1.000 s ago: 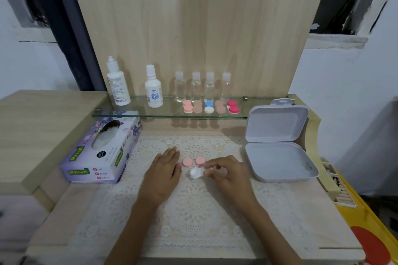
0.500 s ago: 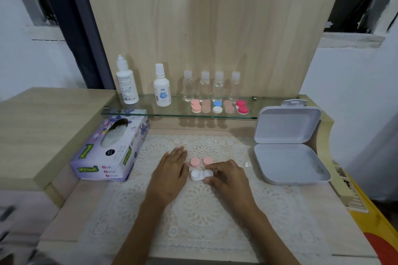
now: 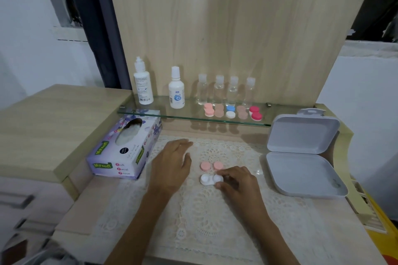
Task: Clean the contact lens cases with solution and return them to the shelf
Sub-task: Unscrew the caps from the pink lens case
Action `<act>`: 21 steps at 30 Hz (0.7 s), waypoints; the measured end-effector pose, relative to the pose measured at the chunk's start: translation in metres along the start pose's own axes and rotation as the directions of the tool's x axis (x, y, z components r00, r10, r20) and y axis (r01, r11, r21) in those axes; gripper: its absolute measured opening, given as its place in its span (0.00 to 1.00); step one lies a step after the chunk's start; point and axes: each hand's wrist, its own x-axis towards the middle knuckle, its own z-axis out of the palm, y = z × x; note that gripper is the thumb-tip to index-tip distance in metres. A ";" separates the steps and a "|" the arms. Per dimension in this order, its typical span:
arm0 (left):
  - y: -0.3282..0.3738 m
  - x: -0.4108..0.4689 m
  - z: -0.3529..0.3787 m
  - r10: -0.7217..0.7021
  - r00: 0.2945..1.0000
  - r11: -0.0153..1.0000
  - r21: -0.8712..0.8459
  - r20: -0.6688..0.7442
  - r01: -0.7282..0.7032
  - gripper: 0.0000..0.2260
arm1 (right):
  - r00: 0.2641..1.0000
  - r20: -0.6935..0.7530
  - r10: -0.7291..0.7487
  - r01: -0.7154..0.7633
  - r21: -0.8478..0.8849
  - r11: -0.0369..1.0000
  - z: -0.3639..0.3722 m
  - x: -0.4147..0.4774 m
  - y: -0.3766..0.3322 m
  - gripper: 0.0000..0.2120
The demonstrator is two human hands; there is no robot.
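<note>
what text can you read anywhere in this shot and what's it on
"Mysoft": tissue box, top and front.
"Soft facial tissue": same box, front.
Black badge on the box: too small to read.
Labels on tall bottle and short bottle: too blurred to read.

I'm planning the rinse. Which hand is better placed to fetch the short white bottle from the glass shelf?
Left, probably. The left hand lies open and free, nearer the short white bottle; the right hand pinches the white case base.
</note>
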 end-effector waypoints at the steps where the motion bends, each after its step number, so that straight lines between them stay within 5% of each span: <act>1: -0.002 0.009 -0.010 0.005 0.997 1.000 0.015 -0.082 -0.004 0.14 | 1.000 -0.003 -0.007 0.007 -0.004 1.000 0.000 0.000 0.000 0.09; 5: -0.034 0.052 -0.054 -0.134 0.967 0.975 0.145 -0.217 0.167 0.13 | 0.999 -0.002 -0.051 0.050 -0.029 0.998 0.000 -0.001 0.002 0.07; 9: -0.089 0.080 -0.076 -0.414 0.909 0.835 0.415 0.042 0.361 0.12 | 0.998 -0.010 -0.057 0.057 -0.037 0.998 0.001 0.001 0.002 0.08; 12: -0.113 0.084 -0.074 -0.414 0.887 0.770 0.598 0.203 0.223 0.10 | 0.998 -0.010 -0.058 0.058 -0.033 0.998 0.002 0.002 0.003 0.10; 21: -0.117 0.089 -0.061 -0.346 0.904 0.625 0.780 0.253 0.021 0.09 | 0.997 0.011 -0.075 0.075 -0.034 0.997 0.002 0.003 0.006 0.10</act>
